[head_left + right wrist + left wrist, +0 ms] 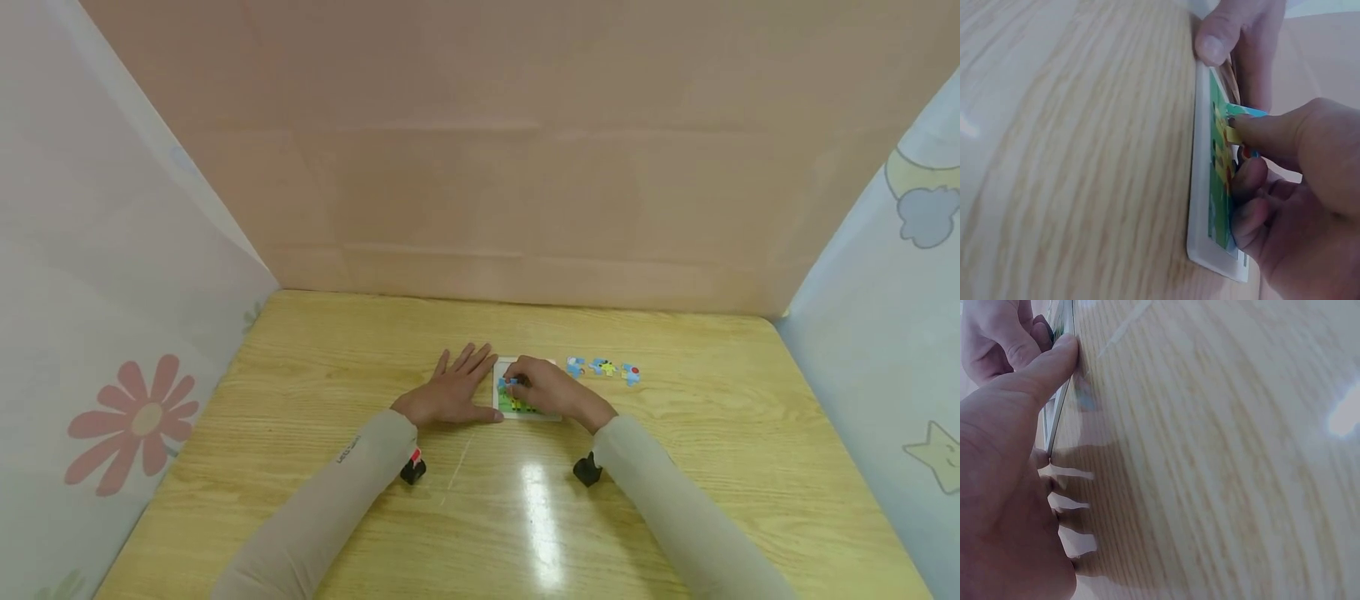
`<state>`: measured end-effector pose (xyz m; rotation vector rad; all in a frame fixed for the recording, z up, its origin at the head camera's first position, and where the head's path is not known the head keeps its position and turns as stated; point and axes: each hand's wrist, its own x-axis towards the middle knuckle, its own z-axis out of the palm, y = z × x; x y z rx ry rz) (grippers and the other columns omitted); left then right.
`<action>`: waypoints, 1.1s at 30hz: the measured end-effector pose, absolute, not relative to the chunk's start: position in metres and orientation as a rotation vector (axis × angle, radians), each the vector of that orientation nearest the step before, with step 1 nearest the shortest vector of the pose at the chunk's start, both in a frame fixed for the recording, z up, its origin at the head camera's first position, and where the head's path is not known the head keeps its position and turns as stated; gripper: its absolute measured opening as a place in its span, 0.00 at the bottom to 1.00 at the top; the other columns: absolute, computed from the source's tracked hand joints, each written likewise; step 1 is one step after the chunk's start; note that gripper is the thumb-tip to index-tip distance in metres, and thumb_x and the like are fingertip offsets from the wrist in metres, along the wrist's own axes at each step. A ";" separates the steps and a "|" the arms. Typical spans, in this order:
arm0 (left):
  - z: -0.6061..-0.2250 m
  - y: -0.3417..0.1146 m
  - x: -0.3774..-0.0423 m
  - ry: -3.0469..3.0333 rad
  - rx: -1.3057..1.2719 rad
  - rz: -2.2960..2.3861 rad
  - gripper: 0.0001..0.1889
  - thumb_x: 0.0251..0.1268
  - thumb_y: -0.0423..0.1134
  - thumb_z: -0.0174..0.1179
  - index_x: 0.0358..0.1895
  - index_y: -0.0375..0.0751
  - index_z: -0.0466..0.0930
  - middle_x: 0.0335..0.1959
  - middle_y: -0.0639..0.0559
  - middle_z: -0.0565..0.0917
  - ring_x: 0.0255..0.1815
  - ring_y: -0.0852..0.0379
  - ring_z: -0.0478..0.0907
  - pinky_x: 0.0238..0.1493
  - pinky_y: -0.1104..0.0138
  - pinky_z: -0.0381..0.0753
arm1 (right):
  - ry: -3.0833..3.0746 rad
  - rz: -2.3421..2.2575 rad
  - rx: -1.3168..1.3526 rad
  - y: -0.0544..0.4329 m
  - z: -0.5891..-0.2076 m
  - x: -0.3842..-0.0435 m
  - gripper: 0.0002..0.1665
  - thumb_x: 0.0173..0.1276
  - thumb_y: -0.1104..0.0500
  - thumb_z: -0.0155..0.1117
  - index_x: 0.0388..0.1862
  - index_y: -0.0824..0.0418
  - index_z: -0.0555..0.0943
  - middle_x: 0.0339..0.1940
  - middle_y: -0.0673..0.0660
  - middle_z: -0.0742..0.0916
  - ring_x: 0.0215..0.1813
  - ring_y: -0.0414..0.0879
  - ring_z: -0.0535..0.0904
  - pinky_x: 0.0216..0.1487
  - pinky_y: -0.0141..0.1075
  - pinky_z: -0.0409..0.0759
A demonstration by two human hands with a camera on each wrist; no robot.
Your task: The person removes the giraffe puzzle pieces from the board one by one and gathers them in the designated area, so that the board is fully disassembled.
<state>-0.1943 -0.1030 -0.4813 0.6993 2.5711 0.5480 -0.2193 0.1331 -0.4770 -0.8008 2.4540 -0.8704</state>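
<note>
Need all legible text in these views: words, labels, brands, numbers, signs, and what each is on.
None readable.
Small dark lettering on the long beige left sleeve: too small and blurred to read.
White-rimmed rectangular puzzle tray and three loose, multicoloured flat jigsaw pieces: coloured artwork, no legible text.

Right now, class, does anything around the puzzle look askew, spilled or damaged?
Nothing looks spilled or damaged. Only the jigsaw piece pinched by the right hand looks askew, tilted relative to the flat puzzle tray. Three loose pieces lie outside the tray, to its right.
</note>
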 end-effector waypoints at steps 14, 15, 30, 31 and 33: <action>-0.479 -0.100 -0.195 2.600 0.683 0.517 0.48 0.81 0.67 0.50 0.90 0.50 0.39 0.92 0.53 0.36 0.93 0.46 0.28 0.88 0.37 0.26 | 2.485 -0.903 -0.789 0.133 -0.476 -0.215 0.13 0.84 0.58 0.59 0.58 0.62 0.84 0.47 0.55 0.85 0.41 0.42 0.77 0.44 0.36 0.79; -0.480 -0.100 -0.195 2.608 0.682 0.510 0.47 0.82 0.67 0.48 0.90 0.50 0.39 0.92 0.53 0.36 0.93 0.46 0.28 0.88 0.37 0.26 | 2.482 -0.907 -0.791 0.133 -0.476 -0.215 0.12 0.84 0.58 0.59 0.57 0.62 0.84 0.46 0.54 0.84 0.40 0.42 0.77 0.43 0.35 0.79; -0.486 -0.098 -0.193 2.634 0.658 0.493 0.47 0.81 0.69 0.47 0.90 0.50 0.40 0.92 0.54 0.36 0.93 0.47 0.29 0.88 0.37 0.27 | 2.481 -0.927 -0.750 0.133 -0.481 -0.211 0.14 0.88 0.59 0.49 0.57 0.60 0.83 0.43 0.54 0.80 0.36 0.43 0.72 0.41 0.37 0.74; -0.487 -0.098 -0.193 2.634 0.659 0.494 0.47 0.81 0.69 0.47 0.90 0.50 0.40 0.92 0.54 0.36 0.93 0.47 0.29 0.88 0.37 0.27 | 2.476 -0.934 -0.739 0.134 -0.482 -0.211 0.14 0.88 0.59 0.49 0.56 0.59 0.83 0.44 0.54 0.81 0.36 0.43 0.72 0.41 0.37 0.74; -0.487 -0.098 -0.193 2.638 0.659 0.492 0.47 0.81 0.69 0.47 0.90 0.51 0.40 0.92 0.54 0.36 0.93 0.47 0.29 0.88 0.37 0.27 | 2.451 -0.970 -0.725 0.135 -0.481 -0.210 0.14 0.89 0.58 0.49 0.56 0.59 0.82 0.44 0.55 0.81 0.37 0.44 0.73 0.42 0.38 0.75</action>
